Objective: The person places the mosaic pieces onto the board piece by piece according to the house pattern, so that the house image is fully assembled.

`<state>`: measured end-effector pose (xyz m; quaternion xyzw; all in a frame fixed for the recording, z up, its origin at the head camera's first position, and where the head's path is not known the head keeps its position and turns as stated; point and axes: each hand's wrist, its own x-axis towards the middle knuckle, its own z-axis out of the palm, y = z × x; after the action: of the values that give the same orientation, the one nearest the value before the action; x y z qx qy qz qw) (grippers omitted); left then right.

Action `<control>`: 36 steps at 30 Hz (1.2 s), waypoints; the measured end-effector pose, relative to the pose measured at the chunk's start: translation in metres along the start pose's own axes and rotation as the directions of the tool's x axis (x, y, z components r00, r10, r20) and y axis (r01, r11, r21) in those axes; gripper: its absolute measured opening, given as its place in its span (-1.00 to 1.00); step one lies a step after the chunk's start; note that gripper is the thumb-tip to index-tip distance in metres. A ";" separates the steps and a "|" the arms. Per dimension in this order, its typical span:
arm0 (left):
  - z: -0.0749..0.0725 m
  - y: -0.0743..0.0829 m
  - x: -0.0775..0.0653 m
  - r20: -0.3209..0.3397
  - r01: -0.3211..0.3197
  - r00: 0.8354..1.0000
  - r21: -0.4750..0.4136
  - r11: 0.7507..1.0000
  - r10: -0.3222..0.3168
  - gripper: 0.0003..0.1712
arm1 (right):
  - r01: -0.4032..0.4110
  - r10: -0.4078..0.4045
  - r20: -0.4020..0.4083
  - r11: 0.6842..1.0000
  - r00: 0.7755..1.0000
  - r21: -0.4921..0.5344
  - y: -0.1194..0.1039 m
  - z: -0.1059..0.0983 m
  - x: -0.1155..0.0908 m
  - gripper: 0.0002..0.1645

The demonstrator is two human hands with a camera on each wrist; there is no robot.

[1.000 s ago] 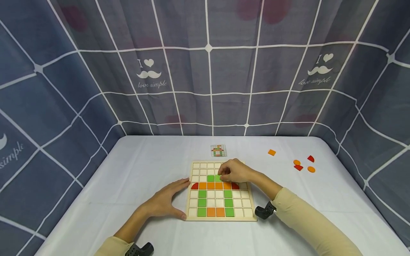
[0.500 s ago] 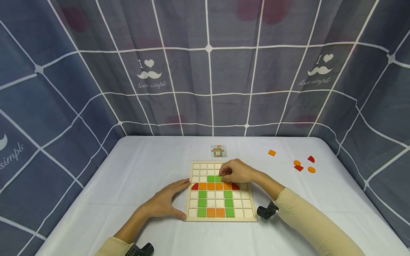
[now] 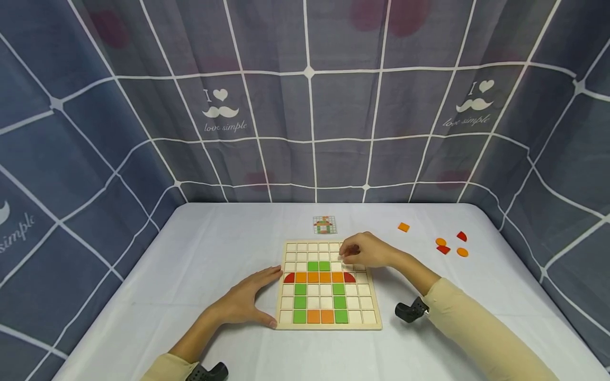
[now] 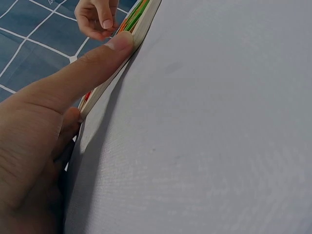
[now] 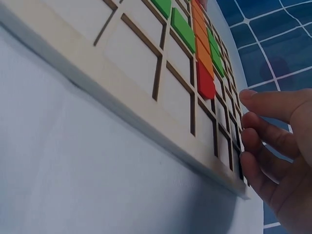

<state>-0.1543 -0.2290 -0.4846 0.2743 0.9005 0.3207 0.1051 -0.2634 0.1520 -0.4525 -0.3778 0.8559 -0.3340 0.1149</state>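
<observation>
A wooden grid board (image 3: 329, 326) lies on the table, with colored flat pieces in its cells. Green squares (image 3: 318, 266) stand above a row of orange squares (image 3: 319, 277), which ends in a red quarter-circle (image 3: 349, 277) on each side. Further green and orange squares fill cells below. My left hand (image 3: 243, 302) rests at the board's left side, its thumb (image 4: 109, 48) straight against the rim and its fingers spread along the edge. Over the board's upper right is my right hand (image 3: 370, 250); its loosely bent fingers (image 5: 268, 131) show no piece between them.
Beyond the board lies a small pattern card (image 3: 324, 225) printed with a similar colored grid. To the right are an orange square (image 3: 403, 227), orange discs (image 3: 462, 252) and red pieces (image 3: 462, 236). A grey checked curtain (image 3: 343, 159) encloses the white-covered table (image 3: 214, 227).
My right hand has moved right and lifted off the upper green squares, leaving both in full view. The left hand has stayed in place at the board's edge.
</observation>
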 end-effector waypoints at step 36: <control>0.000 0.001 0.000 0.005 -0.002 1.000 -0.002 1.000 0.002 0.37 | -0.132 0.124 -0.150 0.990 0.981 -0.043 0.036 -0.051 -0.070 -0.81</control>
<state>-0.1538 -0.2284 -0.4843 0.2761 0.8995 0.3212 0.1070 -0.2584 0.2455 -0.4415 -0.2993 0.8930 -0.3303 0.0626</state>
